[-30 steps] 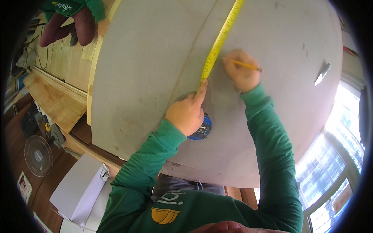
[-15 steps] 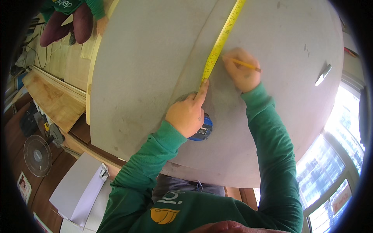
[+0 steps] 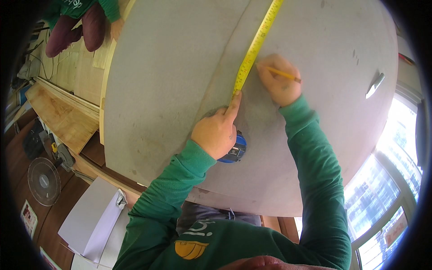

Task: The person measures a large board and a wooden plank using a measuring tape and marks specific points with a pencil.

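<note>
A yellow tape measure blade (image 3: 256, 45) stretches away from me across a large grey board (image 3: 166, 58). My left hand (image 3: 215, 135) presses its outstretched index finger onto the near part of the blade. The other fingers are curled over the blue and black tape measure case (image 3: 235, 148), which is partly hidden beneath that hand. To the right of the blade, my right hand (image 3: 282, 81) grips a yellow pencil (image 3: 282, 74). Its fingers are closed near the pencil's front end, close to the blade's edge, and the tip is too blurred to make out.
A slim silver tool (image 3: 375, 85) lies at the board's right. Another person (image 3: 83, 27) is at the far left, a hand by the board's edge. Wooden planks (image 3: 63, 114), a fan (image 3: 44, 181) and a grey-white panel (image 3: 90, 216) stand left; a window (image 3: 373, 193) is at right.
My right hand with the pencil has shifted very slightly up and left. My left hand and the tape stay put. The other person's legs have moved a little.
</note>
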A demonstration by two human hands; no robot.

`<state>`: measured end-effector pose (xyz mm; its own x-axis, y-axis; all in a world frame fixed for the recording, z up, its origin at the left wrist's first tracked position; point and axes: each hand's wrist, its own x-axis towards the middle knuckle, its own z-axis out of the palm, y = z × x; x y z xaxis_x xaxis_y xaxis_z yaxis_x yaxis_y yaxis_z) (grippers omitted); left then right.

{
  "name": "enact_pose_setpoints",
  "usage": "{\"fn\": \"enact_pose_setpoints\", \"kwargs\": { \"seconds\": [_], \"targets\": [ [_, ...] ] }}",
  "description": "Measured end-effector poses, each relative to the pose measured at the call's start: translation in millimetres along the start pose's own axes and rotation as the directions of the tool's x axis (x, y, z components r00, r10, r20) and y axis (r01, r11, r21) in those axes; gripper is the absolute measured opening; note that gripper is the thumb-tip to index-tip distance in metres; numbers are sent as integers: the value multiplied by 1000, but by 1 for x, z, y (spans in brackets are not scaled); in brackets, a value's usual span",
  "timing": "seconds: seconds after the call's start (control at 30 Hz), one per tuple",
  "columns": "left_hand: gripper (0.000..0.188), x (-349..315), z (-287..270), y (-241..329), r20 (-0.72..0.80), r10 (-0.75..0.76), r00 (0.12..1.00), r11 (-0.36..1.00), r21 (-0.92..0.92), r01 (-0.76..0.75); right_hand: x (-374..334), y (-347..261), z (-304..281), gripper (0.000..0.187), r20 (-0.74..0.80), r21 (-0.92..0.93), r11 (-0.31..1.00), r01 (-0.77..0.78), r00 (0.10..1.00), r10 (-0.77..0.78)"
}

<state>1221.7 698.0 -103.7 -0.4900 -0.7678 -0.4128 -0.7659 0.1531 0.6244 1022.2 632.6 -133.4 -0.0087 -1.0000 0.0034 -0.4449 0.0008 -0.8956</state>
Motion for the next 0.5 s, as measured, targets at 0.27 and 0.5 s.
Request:
{"fn": "enact_pose_setpoints", "kwargs": {
  "seconds": [0.27,0.5],
  "targets": [
    [77,0,2,-2,-10,2,1000,1000,-8,-2,0,-1,0,4,23,-4,1000,0,1000,0],
    [78,0,2,-1,-10,5,1000,1000,0,-5,2,2,-1,5,41,-22,990,141,989,-140]
  ]
}}
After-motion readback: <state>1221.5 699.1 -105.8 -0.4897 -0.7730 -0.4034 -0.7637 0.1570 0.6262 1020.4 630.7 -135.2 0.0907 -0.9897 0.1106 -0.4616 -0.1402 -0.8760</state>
